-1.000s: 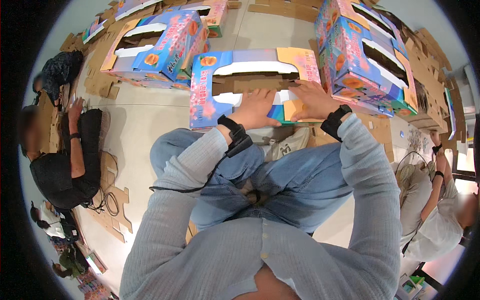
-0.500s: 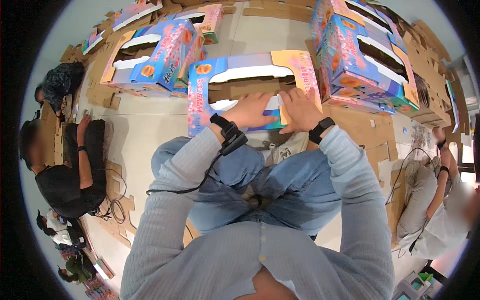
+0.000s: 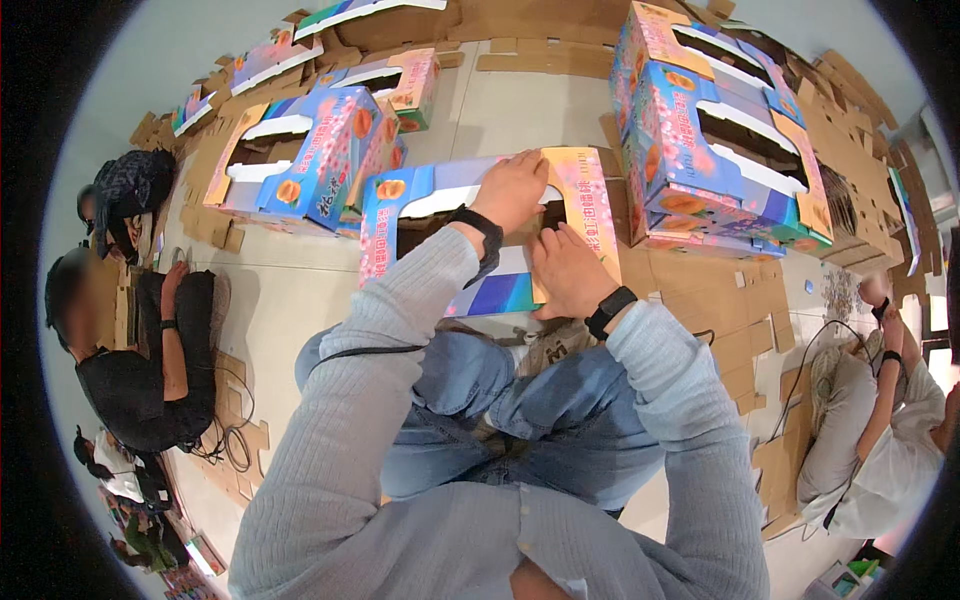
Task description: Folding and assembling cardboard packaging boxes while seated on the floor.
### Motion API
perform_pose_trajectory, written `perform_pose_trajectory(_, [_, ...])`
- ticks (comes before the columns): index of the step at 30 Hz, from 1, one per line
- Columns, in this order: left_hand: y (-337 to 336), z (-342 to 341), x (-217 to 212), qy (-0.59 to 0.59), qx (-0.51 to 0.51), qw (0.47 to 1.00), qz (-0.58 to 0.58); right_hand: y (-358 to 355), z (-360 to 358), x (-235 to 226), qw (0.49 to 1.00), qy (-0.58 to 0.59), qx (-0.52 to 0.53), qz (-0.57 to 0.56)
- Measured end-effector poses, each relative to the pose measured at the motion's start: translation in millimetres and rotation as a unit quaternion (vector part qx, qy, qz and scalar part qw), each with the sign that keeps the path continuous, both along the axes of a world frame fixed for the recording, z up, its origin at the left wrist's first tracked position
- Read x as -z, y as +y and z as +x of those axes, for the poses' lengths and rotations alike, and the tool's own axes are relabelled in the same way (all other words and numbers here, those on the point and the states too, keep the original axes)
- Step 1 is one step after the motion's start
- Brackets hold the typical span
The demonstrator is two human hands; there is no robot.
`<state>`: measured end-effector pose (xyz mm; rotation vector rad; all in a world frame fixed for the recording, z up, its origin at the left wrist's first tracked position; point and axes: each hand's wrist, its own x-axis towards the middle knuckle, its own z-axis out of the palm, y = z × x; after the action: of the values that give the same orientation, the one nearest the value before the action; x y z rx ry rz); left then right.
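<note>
Sitting cross-legged on the floor [image 3: 300, 290], the person is working a printed cardboard box [image 3: 480, 235], a blue and pink carton with orange fruit pictures, which is lying on the floor just in front of the knees, near the middle of the tiled area. The left hand [image 3: 512, 190] is reaching over the carton's far top panel, fingers spread flat and pressing down on the cardboard beside the long cut-out opening, gripping nothing. The right hand [image 3: 568, 272] is resting on the near right part of the same carton, palm down, fingers loosely bent against the pink and orange end flap; whether the fingertips are curling round an edge is impossible to tell. Both wrists are wearing dark bands. A stack of finished boxes [image 3: 720, 150] is standing just right of the carton, toward the floor's far right corner, and another folded box [image 3: 310, 165] is lying to the left. Flat brown cardboard sheets [image 3: 740, 310] are spreading along the right side. A seated person in black [image 3: 135, 370] is working at the floor's left edge, another in white [image 3: 880, 430] at the right.
</note>
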<state>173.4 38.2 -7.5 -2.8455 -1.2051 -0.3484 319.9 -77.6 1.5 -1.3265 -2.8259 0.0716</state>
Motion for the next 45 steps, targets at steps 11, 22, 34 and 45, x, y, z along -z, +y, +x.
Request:
perform_pose_trajectory(11, [5, 8, 10, -0.005, -0.015, 1.000, 0.019, 0, -3, -2, 1.000, 0.006, 0.006, -0.022])
perform_pose_trajectory(22, [-39, -80, -46, -0.010, 0.073, 0.979, -0.189, -10, -5, 12, 0.997, 0.050, 0.010, -0.055])
perform_pose_trajectory(34, [-109, -159, -32, 0.206, 0.017, 0.963, -0.174, -14, -8, 11, 0.999, 0.036, -0.008, -0.003])
perform_pose_trajectory(45, [-102, -157, 0, 0.240, 0.060, 0.964, -0.093, -6, -10, 5, 0.997, -0.024, -0.002, -0.076])
